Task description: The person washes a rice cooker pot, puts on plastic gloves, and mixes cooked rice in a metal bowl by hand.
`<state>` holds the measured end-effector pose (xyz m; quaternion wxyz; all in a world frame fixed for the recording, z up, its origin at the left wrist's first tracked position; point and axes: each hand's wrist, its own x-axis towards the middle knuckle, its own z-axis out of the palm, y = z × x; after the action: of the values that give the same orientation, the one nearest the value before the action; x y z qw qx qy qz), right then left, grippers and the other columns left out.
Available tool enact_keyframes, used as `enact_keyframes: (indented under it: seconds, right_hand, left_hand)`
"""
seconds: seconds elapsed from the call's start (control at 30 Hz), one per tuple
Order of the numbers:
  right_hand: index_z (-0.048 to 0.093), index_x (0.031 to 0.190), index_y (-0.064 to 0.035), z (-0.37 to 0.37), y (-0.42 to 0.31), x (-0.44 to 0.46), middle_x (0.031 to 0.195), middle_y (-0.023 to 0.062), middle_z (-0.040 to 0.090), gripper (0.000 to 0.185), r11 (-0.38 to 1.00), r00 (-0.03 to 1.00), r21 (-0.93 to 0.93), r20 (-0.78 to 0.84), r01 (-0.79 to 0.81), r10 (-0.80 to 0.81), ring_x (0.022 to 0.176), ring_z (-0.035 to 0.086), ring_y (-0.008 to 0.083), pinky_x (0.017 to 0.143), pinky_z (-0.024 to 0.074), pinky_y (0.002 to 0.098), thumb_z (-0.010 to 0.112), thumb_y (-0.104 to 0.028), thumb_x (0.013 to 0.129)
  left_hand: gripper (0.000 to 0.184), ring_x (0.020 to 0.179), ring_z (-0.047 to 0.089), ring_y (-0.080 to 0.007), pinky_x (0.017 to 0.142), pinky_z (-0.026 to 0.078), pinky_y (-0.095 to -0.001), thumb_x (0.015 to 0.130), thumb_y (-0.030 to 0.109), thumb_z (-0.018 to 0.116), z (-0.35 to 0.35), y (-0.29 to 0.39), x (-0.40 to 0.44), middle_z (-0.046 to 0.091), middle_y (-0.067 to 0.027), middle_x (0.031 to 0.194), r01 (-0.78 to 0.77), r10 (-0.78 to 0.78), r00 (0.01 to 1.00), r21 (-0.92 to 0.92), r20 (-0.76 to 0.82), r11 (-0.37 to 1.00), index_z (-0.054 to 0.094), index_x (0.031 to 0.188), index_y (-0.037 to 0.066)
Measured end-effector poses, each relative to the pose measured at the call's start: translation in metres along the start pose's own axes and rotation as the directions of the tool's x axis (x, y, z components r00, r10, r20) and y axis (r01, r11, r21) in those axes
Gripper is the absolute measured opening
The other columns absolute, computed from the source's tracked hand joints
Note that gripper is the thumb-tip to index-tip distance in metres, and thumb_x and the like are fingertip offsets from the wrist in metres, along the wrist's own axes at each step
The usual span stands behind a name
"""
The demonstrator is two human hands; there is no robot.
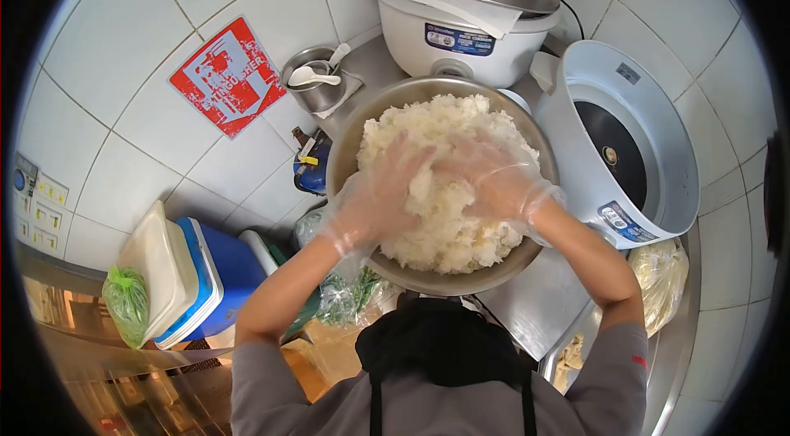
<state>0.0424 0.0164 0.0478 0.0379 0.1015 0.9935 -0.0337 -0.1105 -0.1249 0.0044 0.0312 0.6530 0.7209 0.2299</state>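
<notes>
A heap of white cooked rice (453, 243) fills the wide metal bowl (346, 127) in front of me. Both hands wear clear, loose plastic gloves and touch the rice. My left hand (380, 196) lies on the left side of the heap, its fingers stretched towards the far middle. On the other side, my right hand (498, 173) has its fingers extended inward over the rice. Motion blurs the fingertips of both, and some may be sunk in the grains. A pale clump of rice shows between the two hands.
Behind the bowl stands a white rice cooker (395, 37) with a metal lid. A tilted grey cooker body (576, 148) is at the right. A metal container (309, 95) holds white spoons. Blue cooler (226, 271) and bagged greens (350, 296) sit lower left.
</notes>
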Motion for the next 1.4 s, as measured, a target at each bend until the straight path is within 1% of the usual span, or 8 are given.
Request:
enact_keyframes:
  seconds: [0.4, 0.6, 0.7, 0.8, 0.93, 1.1, 1.13, 1.4]
  right_hand:
    - [0.052, 0.113, -0.0078, -0.027, 0.027, 0.012, 0.119, 0.0098, 0.050, 0.053, 0.835, 0.905, 0.538, -0.288, -0.119, 0.314, 0.110, 0.046, 0.0291, 0.092, 0.0372, 0.0352, 0.072, -0.023, 0.066]
    - [0.050, 0.113, -0.0012, -0.050, 0.033, 0.009, 0.110, 0.0113, 0.056, 0.052, 0.895, 0.975, 0.406, -0.189, 0.183, -0.113, 0.101, 0.051, 0.0193, 0.088, 0.0386, 0.0314, 0.071, -0.022, 0.070]
    - [0.050, 0.115, -0.0017, -0.056, 0.045, 0.025, 0.106, 0.0119, 0.058, 0.047, 0.739, 0.982, 0.666, -0.052, -0.103, 0.184, 0.098, 0.053, 0.0197, 0.089, 0.0382, 0.0310, 0.065, -0.024, 0.076]
    - [0.055, 0.108, -0.0017, -0.006, 0.107, 0.072, 0.107, 0.0159, 0.057, 0.047, 0.975, 0.969, 0.224, -0.237, -0.011, 0.065, 0.099, 0.054, 0.0267, 0.089, 0.0382, 0.0343, 0.046, -0.043, 0.086]
    - [0.056, 0.106, -0.0007, 0.016, 0.109, 0.108, 0.110, 0.0173, 0.056, 0.054, 0.824, 0.963, 0.505, 0.062, -0.258, 0.264, 0.103, 0.051, 0.0281, 0.089, 0.0378, 0.0339, 0.043, -0.049, 0.085]
    - [0.058, 0.101, 0.0015, 0.033, 0.104, 0.128, 0.098, 0.0124, 0.060, 0.050, 0.826, 0.998, 0.563, -0.057, 0.040, -0.009, 0.089, 0.054, 0.0201, 0.081, 0.0403, 0.0308, 0.054, -0.043, 0.079]
    - [0.057, 0.103, 0.0008, 0.032, 0.108, 0.125, 0.099, 0.0129, 0.059, 0.048, 0.906, 0.949, 0.299, -0.192, 0.300, -0.250, 0.091, 0.053, 0.0201, 0.082, 0.0403, 0.0309, 0.056, -0.040, 0.078]
    - [0.059, 0.102, -0.0070, -0.034, 0.057, 0.063, 0.093, 0.0124, 0.060, 0.041, 0.885, 0.990, 0.444, -0.043, 0.137, -0.132, 0.091, 0.055, 0.0258, 0.081, 0.0413, 0.0334, 0.066, -0.028, 0.067]
  left_hand:
    - [0.060, 0.103, 0.053, -0.0260, 0.087, 0.042, -0.0311, 0.064, 0.013, 0.069, -0.047, -0.012, 0.022, 0.054, -0.0144, 0.112, 0.140, -0.211, 0.970, -0.437, -0.118, 0.888, 0.047, 0.119, 0.007]
    - [0.066, 0.110, 0.047, -0.0319, 0.093, 0.036, -0.0314, 0.073, 0.027, 0.067, -0.049, -0.014, 0.025, 0.047, -0.0198, 0.121, 0.052, 0.004, 0.967, -0.211, 0.255, 0.976, 0.037, 0.127, 0.005]
    - [0.068, 0.112, 0.044, -0.0318, 0.096, 0.034, -0.0331, 0.078, 0.037, 0.061, -0.041, -0.034, 0.018, 0.044, -0.0201, 0.124, 0.029, 0.036, 0.987, -0.393, 0.157, 0.919, 0.033, 0.129, 0.003]
    - [0.075, 0.110, 0.046, -0.0342, 0.092, 0.036, -0.0370, 0.079, 0.048, 0.054, -0.017, -0.072, 0.031, 0.045, -0.0229, 0.121, -0.042, 0.036, 0.998, -0.136, -0.044, 0.990, 0.027, 0.131, 0.002]
    - [0.074, 0.109, 0.047, -0.0319, 0.093, 0.036, -0.0341, 0.081, 0.053, 0.048, 0.000, -0.071, 0.061, 0.048, -0.0227, 0.118, 0.317, -0.304, 0.948, -0.180, 0.096, 0.931, 0.032, 0.128, -0.001]
    - [0.071, 0.095, 0.057, -0.0281, 0.084, 0.043, -0.0338, 0.078, 0.053, 0.051, 0.010, -0.072, 0.086, 0.058, -0.0187, 0.104, 0.339, -0.342, 0.937, 0.047, 0.069, 0.940, 0.039, 0.125, 0.001]
    - [0.068, 0.093, 0.057, -0.0274, 0.083, 0.043, -0.0333, 0.076, 0.050, 0.053, 0.007, -0.075, 0.088, 0.059, -0.0185, 0.102, 0.326, -0.323, 0.942, -0.019, 0.096, 0.945, 0.041, 0.124, 0.002]
    - [0.050, 0.088, 0.058, -0.0187, 0.077, 0.045, -0.0285, 0.069, 0.023, 0.063, -0.018, -0.074, 0.059, 0.061, -0.0125, 0.096, 0.279, -0.284, 0.958, -0.406, 0.051, 0.870, 0.052, 0.116, 0.007]
